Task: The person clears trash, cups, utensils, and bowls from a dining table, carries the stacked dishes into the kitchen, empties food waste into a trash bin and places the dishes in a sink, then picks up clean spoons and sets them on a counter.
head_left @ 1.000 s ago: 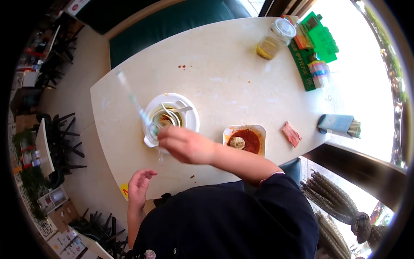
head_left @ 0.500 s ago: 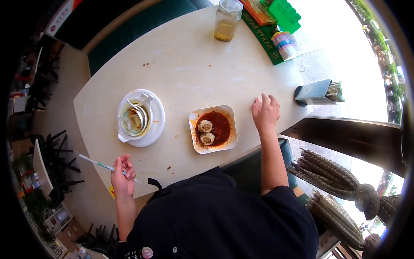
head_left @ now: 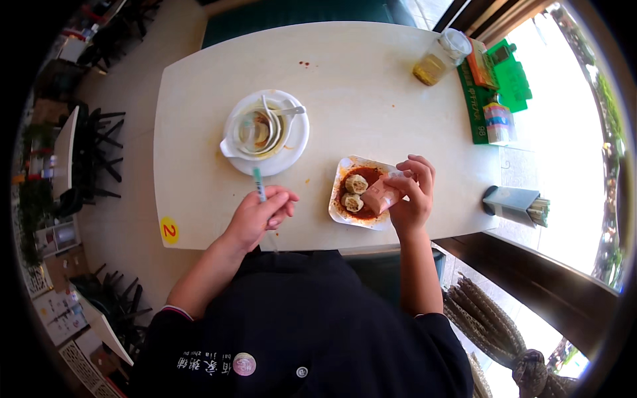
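My left hand (head_left: 257, 215) is closed around a slim stick in a white-and-green wrapper (head_left: 259, 184); its upper end points toward the stacked bowls. With its fingertips, my right hand (head_left: 415, 192) pinches a small pinkish packet (head_left: 380, 196). The packet hangs over the right side of a white square paper tray (head_left: 338, 207). Two pale rolled food pieces (head_left: 354, 192) sit in red sauce in this tray, and the packet hides part of it. Left of it, used bowls (head_left: 259, 131) with white spoons are stacked on a white round plate (head_left: 296, 146).
At the far right of the table (head_left: 358, 86) stands a glass jar (head_left: 441, 56) with yellowish liquid, beside a green stand (head_left: 474, 106) with boxes. A grey holder (head_left: 514, 204) with wrapped sticks is at the right edge. Crumbs and stains dot the tabletop.
My right hand has moved from the bare tabletop to the paper tray, the pinkish packet now plainly visible in it. My left hand has come inward with the stick. The view has shifted.
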Motion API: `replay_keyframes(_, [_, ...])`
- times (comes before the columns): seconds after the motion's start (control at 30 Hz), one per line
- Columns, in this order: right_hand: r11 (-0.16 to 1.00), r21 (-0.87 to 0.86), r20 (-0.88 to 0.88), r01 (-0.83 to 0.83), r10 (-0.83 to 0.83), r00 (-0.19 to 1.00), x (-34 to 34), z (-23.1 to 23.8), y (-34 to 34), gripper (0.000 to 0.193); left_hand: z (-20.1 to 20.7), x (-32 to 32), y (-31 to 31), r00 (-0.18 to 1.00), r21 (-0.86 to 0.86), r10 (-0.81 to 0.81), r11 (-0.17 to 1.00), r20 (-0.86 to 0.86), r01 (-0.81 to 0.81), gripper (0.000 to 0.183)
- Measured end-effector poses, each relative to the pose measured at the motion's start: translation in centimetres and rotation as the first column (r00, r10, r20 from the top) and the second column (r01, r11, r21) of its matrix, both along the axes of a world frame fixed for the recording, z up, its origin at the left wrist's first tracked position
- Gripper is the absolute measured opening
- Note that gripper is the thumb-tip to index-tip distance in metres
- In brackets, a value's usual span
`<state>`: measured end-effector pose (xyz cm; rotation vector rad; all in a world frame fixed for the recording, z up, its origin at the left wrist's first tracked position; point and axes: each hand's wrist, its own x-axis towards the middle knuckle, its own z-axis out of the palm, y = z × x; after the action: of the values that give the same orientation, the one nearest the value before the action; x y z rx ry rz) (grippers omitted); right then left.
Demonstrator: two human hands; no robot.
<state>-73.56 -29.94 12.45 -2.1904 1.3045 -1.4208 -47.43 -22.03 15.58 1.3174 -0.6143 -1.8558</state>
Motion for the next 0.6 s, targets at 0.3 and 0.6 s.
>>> replay_keyframes(0.3, [0.873, -0.401, -0.119, -0.279, 0.252, 0.960, 11.9, 8.3, 2.7, 0.028, 4.5, 2.0, 0.4, 0.877, -0.370, -0.272, 0.922, -0.396, 0.119, 0.024])
replay_keyframes(0.6, [0.873, 0.248, 0.605, -0.421, 0.200, 0.771, 23.8, 10.0, 5.7, 0.038, 5.7, 14.7, 5.8, 0.980, -0.569, 0.112, 0.801, -0.165, -0.188, 0.016])
